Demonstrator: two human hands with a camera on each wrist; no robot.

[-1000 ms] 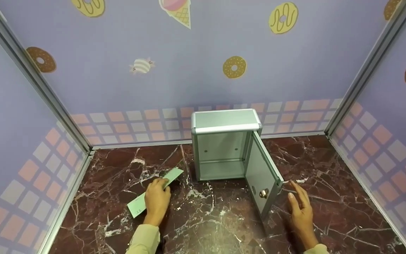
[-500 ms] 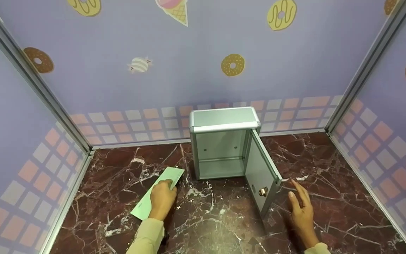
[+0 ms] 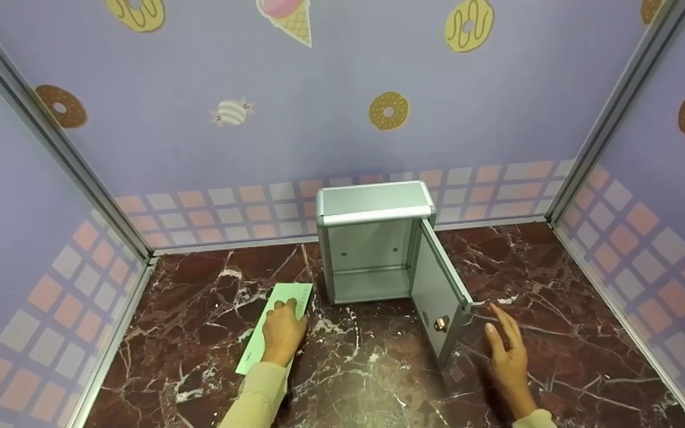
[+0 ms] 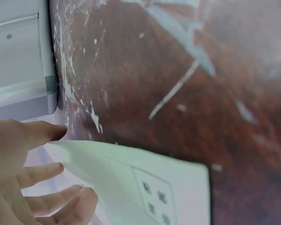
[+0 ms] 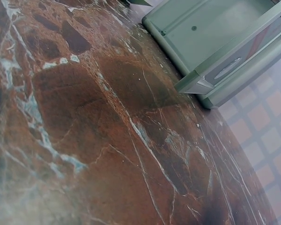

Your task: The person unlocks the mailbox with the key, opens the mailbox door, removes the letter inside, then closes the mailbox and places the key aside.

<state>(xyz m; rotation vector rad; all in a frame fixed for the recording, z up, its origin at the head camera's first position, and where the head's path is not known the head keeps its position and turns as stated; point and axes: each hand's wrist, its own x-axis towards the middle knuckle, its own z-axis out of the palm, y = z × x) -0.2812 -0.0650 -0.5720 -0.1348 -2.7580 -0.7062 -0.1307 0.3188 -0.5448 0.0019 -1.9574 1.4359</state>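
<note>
A pale green envelope [image 3: 257, 343] lies at a slant on the dark marble surface, in front and left of a silver metal box. My left hand [image 3: 284, 328] grips it from above near its long edge. Thumb and fingers stand on either side of that edge in the left wrist view, where printed marks show on the envelope [image 4: 131, 173]. The metal box [image 3: 372, 199] stands upright with its door [image 3: 437, 285] swung out to the right; a round lock knob [image 3: 441, 323] sits on the door's inner face. Just right of the door's edge is my right hand [image 3: 509, 359], its fingers extended, holding nothing.
A lilac back wall [image 3: 295, 148] with printed sweets rises close behind the box. Side panels close in the left and right, joined at metal corner posts [image 3: 616, 113]. The marble surface [image 3: 366, 380] runs toward the front.
The envelope has turned steeper and flatter to view, shifting slightly right with my left hand. The right hand, box and door hold their places.
</note>
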